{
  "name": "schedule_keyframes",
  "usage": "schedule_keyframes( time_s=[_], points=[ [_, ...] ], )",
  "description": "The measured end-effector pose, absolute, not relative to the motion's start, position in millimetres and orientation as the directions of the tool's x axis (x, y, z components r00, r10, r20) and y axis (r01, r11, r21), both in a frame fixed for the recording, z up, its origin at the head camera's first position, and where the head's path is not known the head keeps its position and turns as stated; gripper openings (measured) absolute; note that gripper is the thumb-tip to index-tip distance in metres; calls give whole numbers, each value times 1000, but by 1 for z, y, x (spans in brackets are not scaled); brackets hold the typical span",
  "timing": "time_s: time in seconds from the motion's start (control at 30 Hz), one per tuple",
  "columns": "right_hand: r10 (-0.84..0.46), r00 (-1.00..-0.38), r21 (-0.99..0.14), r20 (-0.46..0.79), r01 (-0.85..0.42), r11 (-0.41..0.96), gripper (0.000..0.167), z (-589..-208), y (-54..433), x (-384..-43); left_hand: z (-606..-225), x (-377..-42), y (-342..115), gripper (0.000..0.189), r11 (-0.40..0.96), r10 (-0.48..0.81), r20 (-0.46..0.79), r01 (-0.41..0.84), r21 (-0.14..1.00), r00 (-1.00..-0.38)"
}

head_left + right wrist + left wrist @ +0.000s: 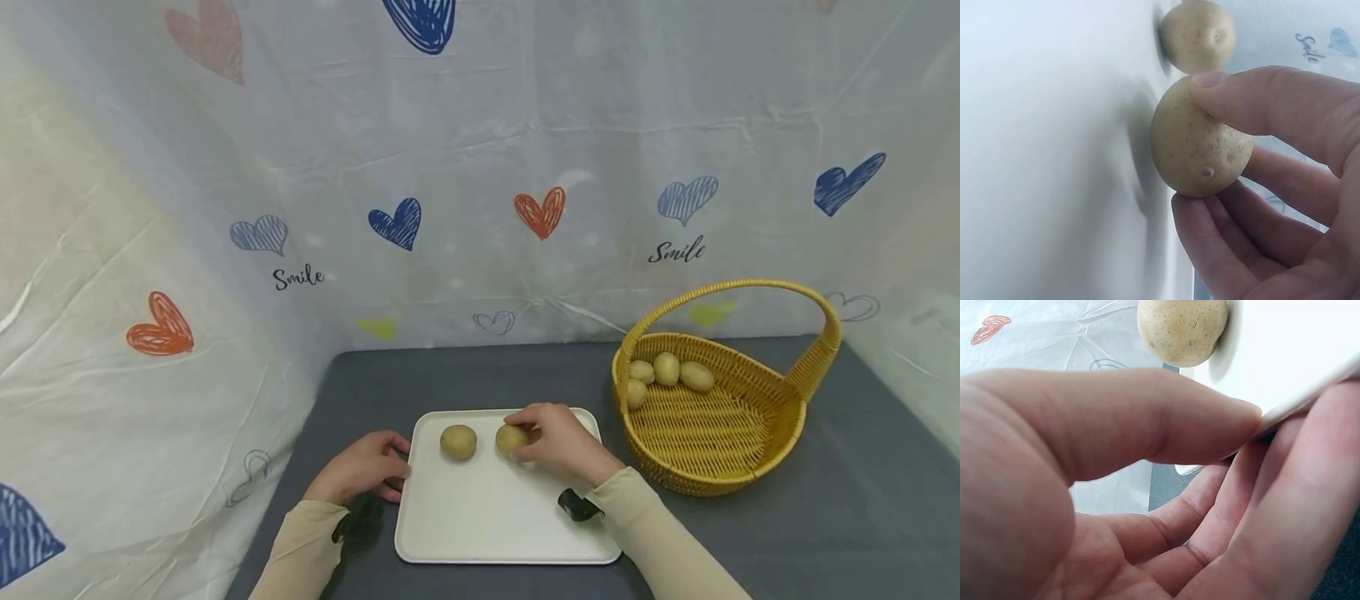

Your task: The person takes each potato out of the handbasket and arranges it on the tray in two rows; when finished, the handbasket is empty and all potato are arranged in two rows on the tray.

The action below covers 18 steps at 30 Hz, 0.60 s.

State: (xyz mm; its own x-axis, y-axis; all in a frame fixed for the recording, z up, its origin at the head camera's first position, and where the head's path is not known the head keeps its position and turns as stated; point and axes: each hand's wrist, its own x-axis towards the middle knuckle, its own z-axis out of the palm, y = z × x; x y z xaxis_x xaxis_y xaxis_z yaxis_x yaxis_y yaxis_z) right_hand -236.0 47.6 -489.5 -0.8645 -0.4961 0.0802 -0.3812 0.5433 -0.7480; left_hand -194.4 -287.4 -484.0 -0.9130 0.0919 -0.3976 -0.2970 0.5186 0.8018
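At the far left, a pale cloth (pixel 90 400) printed with hearts hangs beside the grey worktop (pixel 840 517); it also spans the back, where the word "Smile" shows 2 times. Next comes the left sleeve (pixel 296 546), beige, leading to the left hand (pixel 362 468) at the left edge of a white tray (pixel 480 521). Its fingers are clamped on the tray's rim, the thumb tip on the upper side and the other fingers beneath. On the tray, towards its back edge, lies 1 brown potato (pixel 458 442), untouched, with bare tray around it. Just right of it is the held potato (pixel 507 439), over the back part of the tray, pinched between the thumb and fingers of the right hand (pixel 562 442); whether its underside touches the tray I cannot tell. A black device (pixel 576 506) sits at the cuff of the right sleeve (pixel 667 533). Farthest right, just beside the tray, a yellow woven basket (pixel 705 437) stands on the worktop, its handle arching over it. Inside, 4 potatoes (pixel 666 368) are grouped at the left back of the basket.
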Motion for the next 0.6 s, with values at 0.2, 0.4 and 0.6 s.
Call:
schedule_keyframes(
  time_s=[0.2, 0.4, 0.6],
  points=[
    [-499, -863, -754, 78, -378, 537, 49, -489, 46, -235, -485, -194, -288, 42, 510, 103, -397, -294, 809, -912],
    [-484, -873, -765, 66, -356, 537, 49, -489, 44, -233, -484, -194, -288, 41, 514, 101, -400, -296, 805, -911],
    [-474, -878, -765, 69, -351, 540, 49, -490, 42, -234, -486, -195, -289, 41, 517, 99, -404, -299, 802, -909]
  ],
)
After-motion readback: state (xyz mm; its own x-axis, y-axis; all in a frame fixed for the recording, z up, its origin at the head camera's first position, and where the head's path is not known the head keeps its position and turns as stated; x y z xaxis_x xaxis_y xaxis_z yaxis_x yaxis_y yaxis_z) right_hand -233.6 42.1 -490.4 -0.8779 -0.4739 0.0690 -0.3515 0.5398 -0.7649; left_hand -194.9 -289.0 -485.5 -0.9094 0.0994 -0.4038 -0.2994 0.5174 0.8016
